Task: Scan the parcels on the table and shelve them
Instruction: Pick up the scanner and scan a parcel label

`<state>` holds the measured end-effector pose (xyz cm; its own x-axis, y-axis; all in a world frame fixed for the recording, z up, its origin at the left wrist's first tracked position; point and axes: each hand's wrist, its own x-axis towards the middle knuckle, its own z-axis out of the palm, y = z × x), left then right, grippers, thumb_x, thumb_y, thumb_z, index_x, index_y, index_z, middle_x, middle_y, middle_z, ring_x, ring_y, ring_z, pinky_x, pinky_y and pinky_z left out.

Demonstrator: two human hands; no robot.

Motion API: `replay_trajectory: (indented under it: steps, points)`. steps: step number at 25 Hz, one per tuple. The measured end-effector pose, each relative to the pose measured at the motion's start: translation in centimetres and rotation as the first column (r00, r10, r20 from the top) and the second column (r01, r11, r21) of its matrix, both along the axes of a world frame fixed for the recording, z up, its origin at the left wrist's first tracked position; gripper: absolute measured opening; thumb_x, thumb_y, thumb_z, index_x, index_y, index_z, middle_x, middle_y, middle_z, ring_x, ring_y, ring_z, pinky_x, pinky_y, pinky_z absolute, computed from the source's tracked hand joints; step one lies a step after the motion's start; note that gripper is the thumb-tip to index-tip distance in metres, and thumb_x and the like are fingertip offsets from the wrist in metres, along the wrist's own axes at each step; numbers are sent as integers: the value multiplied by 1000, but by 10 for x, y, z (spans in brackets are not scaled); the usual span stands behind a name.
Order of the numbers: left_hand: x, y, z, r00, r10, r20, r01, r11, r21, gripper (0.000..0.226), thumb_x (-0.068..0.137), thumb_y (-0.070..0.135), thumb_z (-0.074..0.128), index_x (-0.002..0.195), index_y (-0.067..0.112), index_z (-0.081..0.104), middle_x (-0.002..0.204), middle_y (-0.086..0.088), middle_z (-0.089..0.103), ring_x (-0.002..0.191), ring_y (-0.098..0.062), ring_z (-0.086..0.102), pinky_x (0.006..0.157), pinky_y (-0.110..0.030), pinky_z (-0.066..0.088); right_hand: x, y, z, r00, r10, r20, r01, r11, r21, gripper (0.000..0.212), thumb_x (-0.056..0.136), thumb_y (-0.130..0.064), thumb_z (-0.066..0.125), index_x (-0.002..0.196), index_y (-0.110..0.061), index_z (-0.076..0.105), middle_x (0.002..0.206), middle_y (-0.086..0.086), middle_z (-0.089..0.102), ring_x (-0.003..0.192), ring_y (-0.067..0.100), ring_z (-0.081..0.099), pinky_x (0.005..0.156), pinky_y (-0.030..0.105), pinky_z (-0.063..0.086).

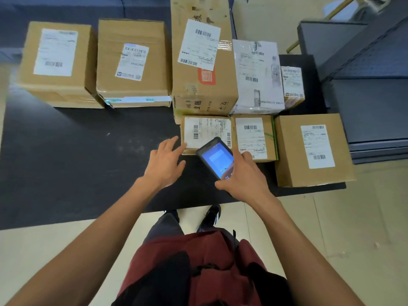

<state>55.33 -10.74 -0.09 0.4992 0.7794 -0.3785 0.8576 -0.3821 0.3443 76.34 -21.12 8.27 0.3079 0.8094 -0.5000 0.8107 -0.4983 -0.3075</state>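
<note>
At twelve o'clock from the person, the right hand [244, 177] grasps the dark handheld scanner [215, 159] over the small brown cardboard parcel [205, 134], which the left hand's [164, 164] released fingers should steady, barcode exposed.

Floor [364, 228]: pale tiles, past the table's near edge.
Shoes [210, 216]: dark with white stripes, on the floor at that edge.
Gold-coloured pole [337, 9]: slanted, beyond the far right corner.

A parcel depot or mailroom: labelled cardboard parcels [132, 62] crowd a dark table [88, 140], a handheld scanner [215, 159] at centre frame, dark metal shelving [371, 85] at right.
</note>
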Motion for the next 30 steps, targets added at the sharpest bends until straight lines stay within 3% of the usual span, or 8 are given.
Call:
replay_trajectory:
  steps: [4,18,30]
  points:
    - [-5,5,-4,999,-39,22,39,999,-24,65,100,35,56,159,29,28,167,-6,21,153,-29,17,115,-59,30,-10,5,2,999,-50,11,50,998,-27,90,62,-44,80,138,-27,36,115,-2,43,103,19,54,76,40,56]
    - [-11,1,-10,998,-46,38,49,995,-83,70,102,36,52,162,30,17,167,-4,23,152,-28,19,116,-59,29,-16,-12,-1,995,-94,36,96,993,-62,88,60,-49,78,134,-28,37,122,-1,42,109,19,51,78,41,56]
    - [-9,1,-6,998,-35,51,40,994,-100,70,102,36,52,162,29,17,167,-4,25,152,-29,21,115,-60,29,-19,-19,3,993,-116,28,117,992,-50,85,60,-44,77,134,-27,39,125,-1,41,111,20,50,78,41,54]
